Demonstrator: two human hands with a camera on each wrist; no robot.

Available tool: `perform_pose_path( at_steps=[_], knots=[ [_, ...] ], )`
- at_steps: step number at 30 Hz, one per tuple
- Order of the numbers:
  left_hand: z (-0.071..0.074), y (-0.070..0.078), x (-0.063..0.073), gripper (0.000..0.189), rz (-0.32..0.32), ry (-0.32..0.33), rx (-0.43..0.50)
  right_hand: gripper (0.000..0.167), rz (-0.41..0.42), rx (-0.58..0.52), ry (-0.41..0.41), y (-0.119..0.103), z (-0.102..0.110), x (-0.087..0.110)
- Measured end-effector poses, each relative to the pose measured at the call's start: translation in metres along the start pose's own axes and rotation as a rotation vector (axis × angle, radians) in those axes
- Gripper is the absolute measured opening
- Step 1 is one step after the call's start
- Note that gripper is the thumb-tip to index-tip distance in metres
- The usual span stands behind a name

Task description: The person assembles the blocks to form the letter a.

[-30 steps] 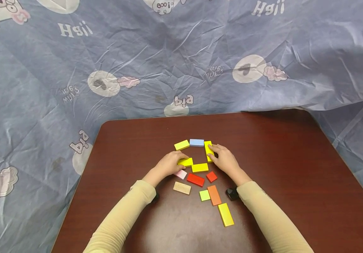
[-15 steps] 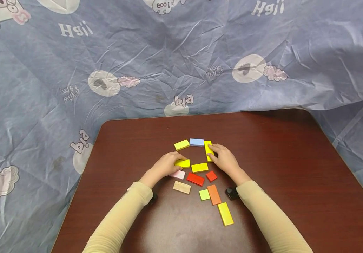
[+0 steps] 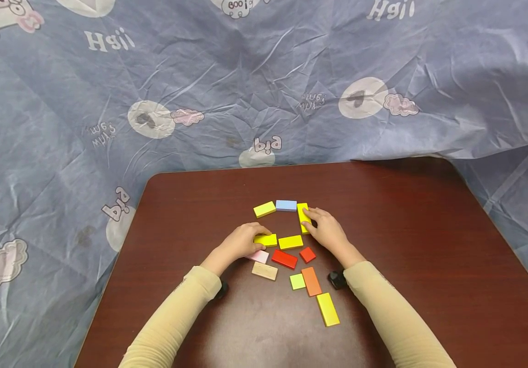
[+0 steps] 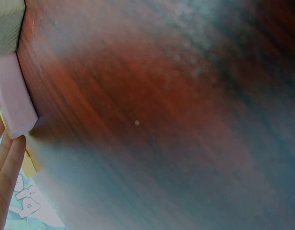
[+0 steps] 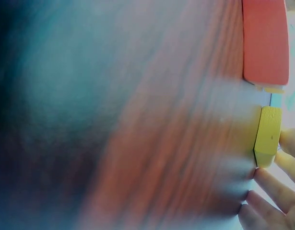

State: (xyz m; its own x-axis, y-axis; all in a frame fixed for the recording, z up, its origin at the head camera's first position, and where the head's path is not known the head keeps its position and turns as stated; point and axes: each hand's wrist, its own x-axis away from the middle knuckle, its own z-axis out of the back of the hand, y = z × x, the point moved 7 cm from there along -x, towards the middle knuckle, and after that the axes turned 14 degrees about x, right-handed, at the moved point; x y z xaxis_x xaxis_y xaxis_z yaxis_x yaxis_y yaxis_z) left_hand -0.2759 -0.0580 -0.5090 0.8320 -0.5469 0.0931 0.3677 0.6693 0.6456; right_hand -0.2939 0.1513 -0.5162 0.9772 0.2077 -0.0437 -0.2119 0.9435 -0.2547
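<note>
With left hand (image 3: 238, 242) — pinching yellow block (image 3: 268, 240) beside pink block (image 3: 261, 256); with right hand (image 3: 329, 233) — touching second yellow block (image 3: 303, 216); cannot tell if pinching.

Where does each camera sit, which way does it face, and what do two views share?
Head: worn on the head, facing forward and down at table, blocks and printed cloth; left hand, right hand and sleeves show.
Left wrist: on that wrist, facing table and pink block; left fingers show.
Right wrist: on that wrist, facing table and yellow block; right fingers show.
Shared: pink block, in head and left wrist.
</note>
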Motion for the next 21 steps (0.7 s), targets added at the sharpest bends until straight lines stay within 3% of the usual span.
perform_pose_path(
  at_steps=[7, 14, 21],
  knots=[
    [-0.001, 0.005, -0.001, 0.035, -0.008, -0.006, -0.027, 0.054, 0.005, 0.007, -0.006, 0.0, 0.001, 0.0],
    [-0.01, 0.03, -0.011, 0.032, -0.097, 0.024, -0.076, 0.054, -0.001, 0.022, 0.0, 0.0, 0.002, 0.0],
    [-0.025, 0.047, -0.023, 0.034, -0.111, 0.005, -0.206, 0.053, -0.003, 0.012, 0.005, -0.002, 0.002, 0.0]
  ],
)
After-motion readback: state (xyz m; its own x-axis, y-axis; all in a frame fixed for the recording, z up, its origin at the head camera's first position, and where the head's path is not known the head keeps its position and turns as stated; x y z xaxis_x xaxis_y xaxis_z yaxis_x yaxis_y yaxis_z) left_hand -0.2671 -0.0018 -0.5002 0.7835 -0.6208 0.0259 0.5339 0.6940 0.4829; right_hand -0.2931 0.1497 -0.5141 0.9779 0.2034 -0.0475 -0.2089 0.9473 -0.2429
